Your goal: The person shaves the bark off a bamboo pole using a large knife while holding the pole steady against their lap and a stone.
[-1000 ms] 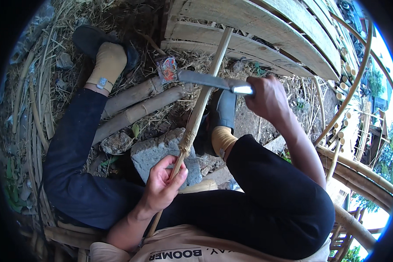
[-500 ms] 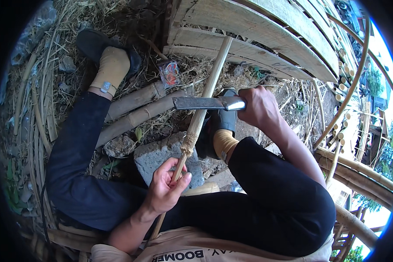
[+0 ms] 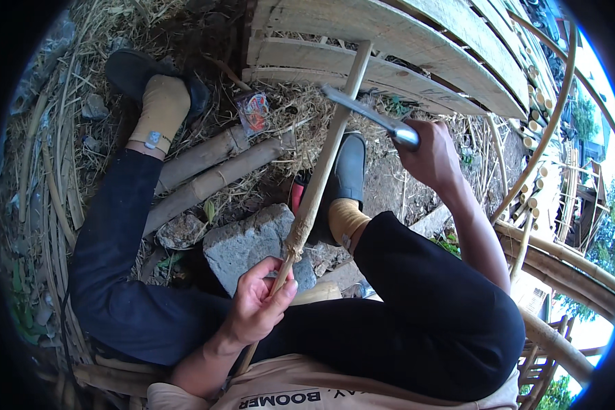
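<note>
My left hand [image 3: 260,307] is closed around the thin lower part of a bamboo stick [image 3: 323,167], just below a rough, frayed knot. The stick slants up and away, with its pale, wider far end near wooden slats. In my right hand [image 3: 427,154] is a machete [image 3: 369,114], gripped by its shiny metal handle. Its flat blade points left and crosses over the upper half of the stick; whether it touches the wood I cannot tell. Below the knot, behind the stick, a grey stone block [image 3: 242,239] sits on the ground between my legs.
A slatted wooden panel [image 3: 383,31] stands at the far side. Two thick bamboo pieces [image 3: 215,184] lie left of the stick, near a crumpled wrapper [image 3: 254,113]. Stacked bamboo poles [image 3: 536,140] and a bamboo frame [image 3: 560,260] are on the right. Straw litters the ground.
My right hand has moved the machete up and to the right, farther along the stick, and the blade is now tilted. The stick's far end has shifted slightly right; my left hand keeps its hold.
</note>
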Demonstrator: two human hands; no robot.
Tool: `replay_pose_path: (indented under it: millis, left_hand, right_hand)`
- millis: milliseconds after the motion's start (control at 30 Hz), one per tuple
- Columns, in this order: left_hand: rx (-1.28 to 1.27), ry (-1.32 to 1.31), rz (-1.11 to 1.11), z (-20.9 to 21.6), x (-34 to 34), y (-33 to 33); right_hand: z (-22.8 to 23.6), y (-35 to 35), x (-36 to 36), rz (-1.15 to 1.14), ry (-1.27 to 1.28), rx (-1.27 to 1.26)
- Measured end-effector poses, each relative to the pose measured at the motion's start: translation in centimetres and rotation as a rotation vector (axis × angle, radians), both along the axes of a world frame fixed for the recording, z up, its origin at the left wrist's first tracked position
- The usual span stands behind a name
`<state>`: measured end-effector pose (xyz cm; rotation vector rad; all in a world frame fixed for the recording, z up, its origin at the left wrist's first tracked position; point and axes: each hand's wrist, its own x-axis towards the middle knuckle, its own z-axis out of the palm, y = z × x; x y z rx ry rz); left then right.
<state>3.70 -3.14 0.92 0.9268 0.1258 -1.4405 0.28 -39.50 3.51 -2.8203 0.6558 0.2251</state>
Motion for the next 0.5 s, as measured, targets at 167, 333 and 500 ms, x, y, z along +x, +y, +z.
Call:
replay_pose_path:
  millis: [167, 333, 500]
  left_hand:
    - [0.033, 0.043, 0.066, -0.1, 0.7, 0.1]
    - [0.049, 0.027, 0.09, 0.6, 1.8, 0.0]
    - [0.051, -0.008, 0.098, -0.1, 1.6, 0.8]
  right_hand:
    - [0.2, 3.0, 0.9, 0.169, 0.104, 0.005]
    - [1.3, 5.1, 2.1, 0.246, 0.091, 0.037]
    - [0.0, 5.7, 2.8, 0.268, 0.074, 0.041]
